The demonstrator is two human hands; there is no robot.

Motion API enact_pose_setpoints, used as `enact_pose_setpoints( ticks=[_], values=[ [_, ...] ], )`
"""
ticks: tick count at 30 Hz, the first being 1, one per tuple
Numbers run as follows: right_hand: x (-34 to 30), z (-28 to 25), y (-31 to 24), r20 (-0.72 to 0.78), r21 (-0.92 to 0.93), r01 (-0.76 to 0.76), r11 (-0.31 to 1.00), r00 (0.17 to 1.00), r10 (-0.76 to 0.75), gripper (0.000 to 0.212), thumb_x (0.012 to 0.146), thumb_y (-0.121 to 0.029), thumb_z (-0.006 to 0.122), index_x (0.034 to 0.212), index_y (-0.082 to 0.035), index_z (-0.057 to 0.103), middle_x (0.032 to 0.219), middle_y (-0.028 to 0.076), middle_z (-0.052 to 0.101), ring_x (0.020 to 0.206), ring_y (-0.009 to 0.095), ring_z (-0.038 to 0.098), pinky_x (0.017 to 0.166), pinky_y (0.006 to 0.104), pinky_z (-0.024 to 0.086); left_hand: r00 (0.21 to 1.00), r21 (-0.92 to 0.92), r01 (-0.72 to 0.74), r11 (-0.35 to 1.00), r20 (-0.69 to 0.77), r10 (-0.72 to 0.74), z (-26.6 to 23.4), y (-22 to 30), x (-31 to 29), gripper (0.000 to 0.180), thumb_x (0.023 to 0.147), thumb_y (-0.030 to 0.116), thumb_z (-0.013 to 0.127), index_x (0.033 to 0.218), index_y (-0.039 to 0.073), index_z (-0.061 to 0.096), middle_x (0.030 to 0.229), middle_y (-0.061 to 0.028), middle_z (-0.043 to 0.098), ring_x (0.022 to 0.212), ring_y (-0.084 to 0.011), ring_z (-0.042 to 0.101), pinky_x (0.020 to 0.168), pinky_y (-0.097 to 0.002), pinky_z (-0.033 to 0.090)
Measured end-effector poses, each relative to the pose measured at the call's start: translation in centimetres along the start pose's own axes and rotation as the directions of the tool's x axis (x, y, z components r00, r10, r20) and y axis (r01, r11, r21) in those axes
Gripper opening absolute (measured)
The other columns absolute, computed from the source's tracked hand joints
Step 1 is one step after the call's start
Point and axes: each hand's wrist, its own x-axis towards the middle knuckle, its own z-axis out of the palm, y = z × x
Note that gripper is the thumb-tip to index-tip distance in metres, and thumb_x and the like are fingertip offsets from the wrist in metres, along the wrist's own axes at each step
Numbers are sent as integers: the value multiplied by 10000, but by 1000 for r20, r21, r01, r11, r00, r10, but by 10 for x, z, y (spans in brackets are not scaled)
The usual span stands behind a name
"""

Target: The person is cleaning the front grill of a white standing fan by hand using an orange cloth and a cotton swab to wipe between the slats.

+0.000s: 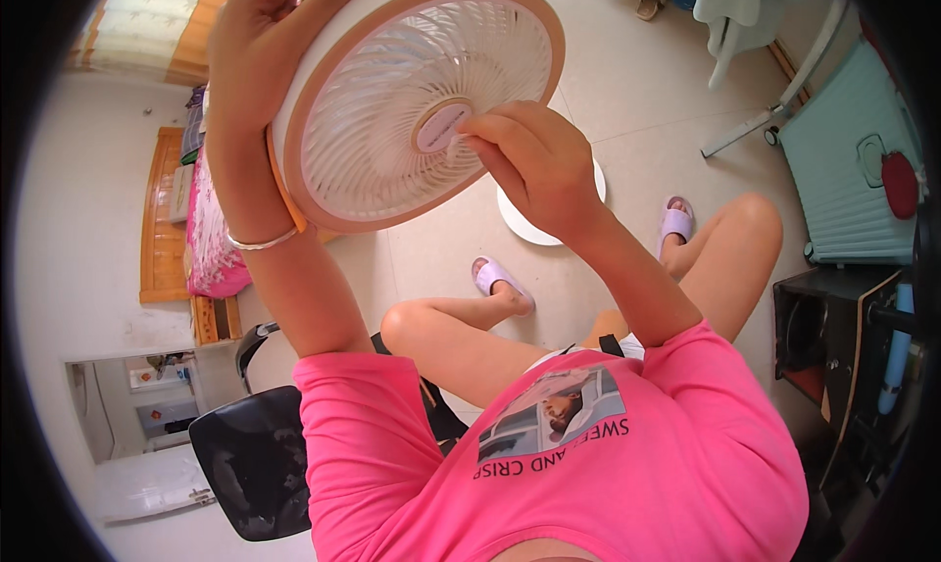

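Note:
A round electric fan point(333, 160) with a white body, a beige-pink rim and a spiral white grille is raised in front of me, its face tilted toward the right. My left hand point(257, 62) grips its upper left edge, fingers partly cut off at the top of the view. At the fan's centre cap point(443, 126), my right hand point(537, 160) is closed in a pinch. A small whitish bit shows at those fingertips, too small to name. Behind my right wrist a white round base point(529, 231) stands on the floor, partly hidden.
My knees are bent below the fan. A black chair point(250, 464) is at the lower left. To the right are a mint-green suitcase point(848, 160) and a dark cabinet point(833, 337). A bed with pink bedding point(211, 239) stands at the left.

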Motion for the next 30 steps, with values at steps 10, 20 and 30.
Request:
enact_pose_setpoints(
  ticks=[10,20,30],
  values=[
    [21,4,9,130,-258,409,875,912,-388,376,606,-69,698,980,-42,723,847,22,640,707,168,607,571,285,489,997,7,-71,997,12,71,4,6,2,247,922,96,683,1079,-93,713,1021,-124,722,857,-121,647,734,-220,520],
    [31,-3,14,199,-177,455,873,885,-421,371,588,-79,701,956,-38,721,871,32,649,733,188,625,582,297,501,1000,32,-16,999,22,15,3,15,-5,244,922,101,688,1071,-90,718,986,-97,715,839,-110,638,713,-216,511],
    [40,-1,9,260,-162,420,893,891,-372,213,668,-77,718,877,-74,676,832,3,602,753,168,608,612,300,512,999,83,-43,996,25,41,1,11,-2,275,919,139,704,1080,-82,720,959,-91,717,825,-104,631,705,-215,503]
  ],
)
